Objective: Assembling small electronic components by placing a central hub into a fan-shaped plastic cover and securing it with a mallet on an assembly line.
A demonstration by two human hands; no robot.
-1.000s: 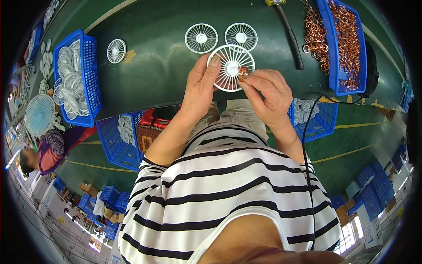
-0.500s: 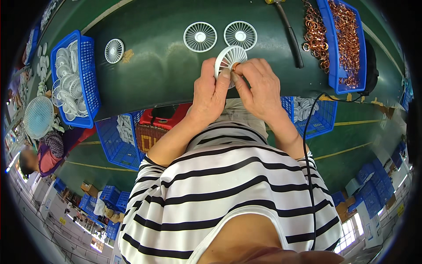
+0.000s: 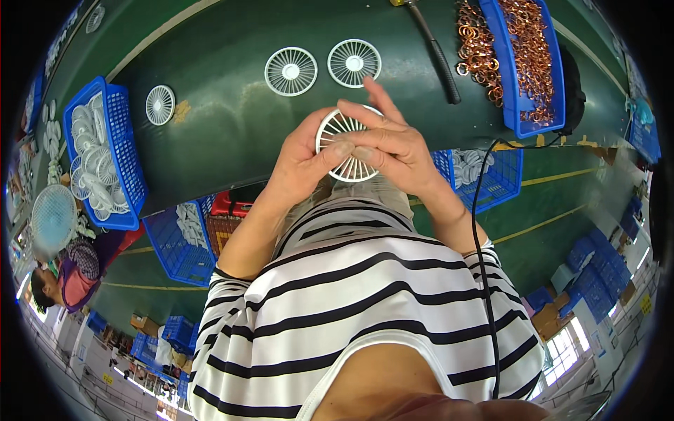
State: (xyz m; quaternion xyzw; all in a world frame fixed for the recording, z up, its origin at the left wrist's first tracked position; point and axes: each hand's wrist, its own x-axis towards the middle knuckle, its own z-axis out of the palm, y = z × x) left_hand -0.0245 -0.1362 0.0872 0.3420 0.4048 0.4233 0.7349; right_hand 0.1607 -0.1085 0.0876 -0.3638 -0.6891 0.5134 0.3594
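A white round spoked grille (image 3: 357, 170) is held over the table's near edge, tilted with its spokes facing me. My left hand (image 3: 298, 163) grips its left side, fingers behind the rim and thumb on the hub. Across its middle and right side lies my right hand (image 3: 404, 151), thumb pressed at the hub beside the left thumb, one finger raised. The hub is hidden under the thumbs, and no copper ring shows there. Just beyond the hands, two similar grilles, the left one (image 3: 291, 71) and the right one (image 3: 354, 63), lie flat.
A hammer (image 3: 439, 63) lies right of the grilles. Farther right, loose copper rings (image 3: 477, 52) lie beside a blue bin (image 3: 507, 84) full of them. A blue basket (image 3: 126, 151) of white grilles stands left, near another grille (image 3: 160, 105). A black cable (image 3: 477, 203) hangs by my right arm.
The grille has come down toward me and turned to show its spokes. A copper ring seen in my right fingers is now out of sight. My view has shifted slightly.
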